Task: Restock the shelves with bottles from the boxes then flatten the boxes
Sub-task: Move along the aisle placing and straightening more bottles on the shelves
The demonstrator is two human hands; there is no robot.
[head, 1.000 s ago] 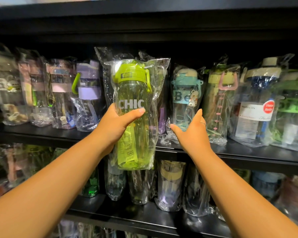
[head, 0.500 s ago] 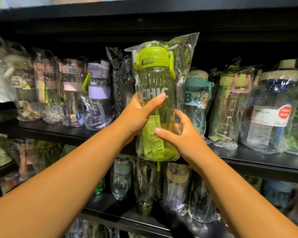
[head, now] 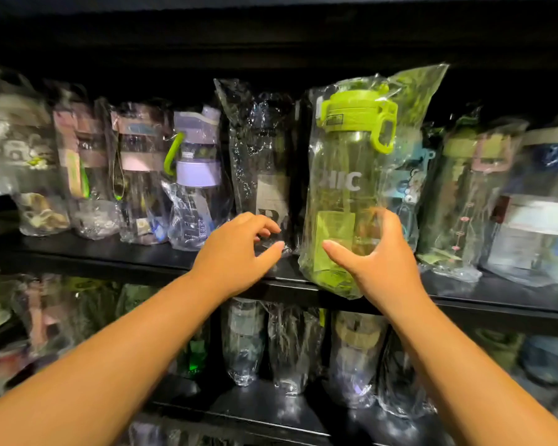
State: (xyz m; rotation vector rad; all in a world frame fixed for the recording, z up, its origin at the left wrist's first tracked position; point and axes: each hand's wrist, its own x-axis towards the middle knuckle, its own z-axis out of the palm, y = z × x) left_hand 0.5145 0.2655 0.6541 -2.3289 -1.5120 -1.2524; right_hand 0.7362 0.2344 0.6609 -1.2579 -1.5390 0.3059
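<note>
A lime-green bottle (head: 351,188) with "CHIC" lettering, sealed in a clear plastic bag, stands upright at the front edge of the middle black shelf (head: 496,294). My right hand (head: 377,262) curves round its lower part, thumb on the front and fingers on the right side. My left hand (head: 236,255) is off the bottle, just to its left, fingers loosely curled and holding nothing. It hovers in front of a clear wrapped bottle (head: 264,175).
Wrapped bottles fill the shelf: a purple-lidded one (head: 197,175) on the left, a white-labelled one (head: 541,220) at the far right. More bagged bottles (head: 290,346) stand on the shelf below. A dark shelf board (head: 271,33) hangs close above.
The green bottle has gone from held up in both hands to standing on the shelf edge. My left hand has let go and drawn left; my right hand stays on the bottle.
</note>
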